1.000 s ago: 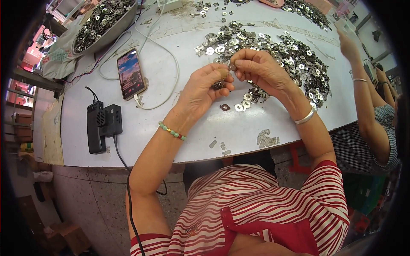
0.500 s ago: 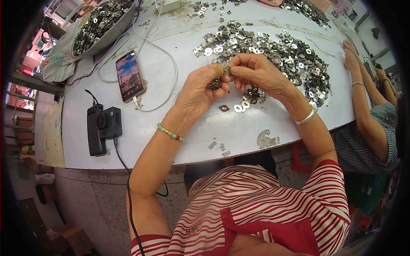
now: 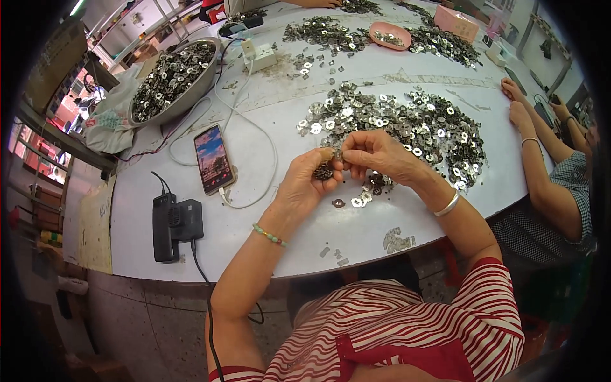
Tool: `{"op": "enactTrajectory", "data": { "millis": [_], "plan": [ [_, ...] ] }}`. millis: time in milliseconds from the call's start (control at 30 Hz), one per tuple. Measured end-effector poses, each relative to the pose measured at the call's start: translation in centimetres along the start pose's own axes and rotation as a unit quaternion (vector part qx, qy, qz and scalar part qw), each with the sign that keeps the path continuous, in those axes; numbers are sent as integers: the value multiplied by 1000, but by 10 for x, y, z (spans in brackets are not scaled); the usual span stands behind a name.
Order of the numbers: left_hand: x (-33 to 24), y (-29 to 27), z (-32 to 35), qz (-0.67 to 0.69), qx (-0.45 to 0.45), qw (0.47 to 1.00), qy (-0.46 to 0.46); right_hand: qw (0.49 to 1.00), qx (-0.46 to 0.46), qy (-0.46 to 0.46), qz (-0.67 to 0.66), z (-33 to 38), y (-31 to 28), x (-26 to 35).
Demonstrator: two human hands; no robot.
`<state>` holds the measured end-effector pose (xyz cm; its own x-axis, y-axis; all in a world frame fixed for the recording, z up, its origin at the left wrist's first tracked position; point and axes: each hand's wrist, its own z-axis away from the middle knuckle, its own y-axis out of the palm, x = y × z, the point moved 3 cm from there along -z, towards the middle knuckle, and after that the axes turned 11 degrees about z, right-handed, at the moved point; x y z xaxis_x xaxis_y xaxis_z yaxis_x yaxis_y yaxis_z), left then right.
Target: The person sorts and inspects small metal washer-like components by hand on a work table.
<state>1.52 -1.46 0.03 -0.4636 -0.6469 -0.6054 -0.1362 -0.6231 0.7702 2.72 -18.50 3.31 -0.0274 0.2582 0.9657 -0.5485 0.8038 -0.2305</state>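
"Silver-grey washers (image 3: 439, 127)?"
"Heaped right of the smartphone (image 3: 214, 159)."
"Left hand (image 3: 304, 179)?"
"Curled round clumped metal parts (image 3: 323, 171)."
"Right hand (image 3: 382, 156)?"
"Pinching one small metal piece (image 3: 338, 155), likewise right of the smartphone."

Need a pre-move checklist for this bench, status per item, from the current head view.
1. Left hand has its stock: ok, a cluster of metal parts sits in its curled fingers.
2. Right hand has a grip: ok, thumb and finger pinch a small metal piece by the left thumb.
3. Piece's orientation: cannot tell, too small.
4. Loose parts gathered: not ok, a dark flat part lies apart from the pile.
5. Phone clear of both hands: ok, off to the left.
6. Co-worker's nearer hand clear: ok, far right, beyond the pile.
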Motion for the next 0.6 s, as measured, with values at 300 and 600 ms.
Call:
{"op": "enactTrajectory", "data": {
  "millis": [300, 600],
  "plan": [
    [-8, 4, -4, 19, 10, 1000, -3, 999, 0, -27, 42, -4, -4, 8],
    [2, -1, 2, -15, -3, 1000, -1, 1000, -12, 2, 21, 2, 3, 4]
  ]
}}
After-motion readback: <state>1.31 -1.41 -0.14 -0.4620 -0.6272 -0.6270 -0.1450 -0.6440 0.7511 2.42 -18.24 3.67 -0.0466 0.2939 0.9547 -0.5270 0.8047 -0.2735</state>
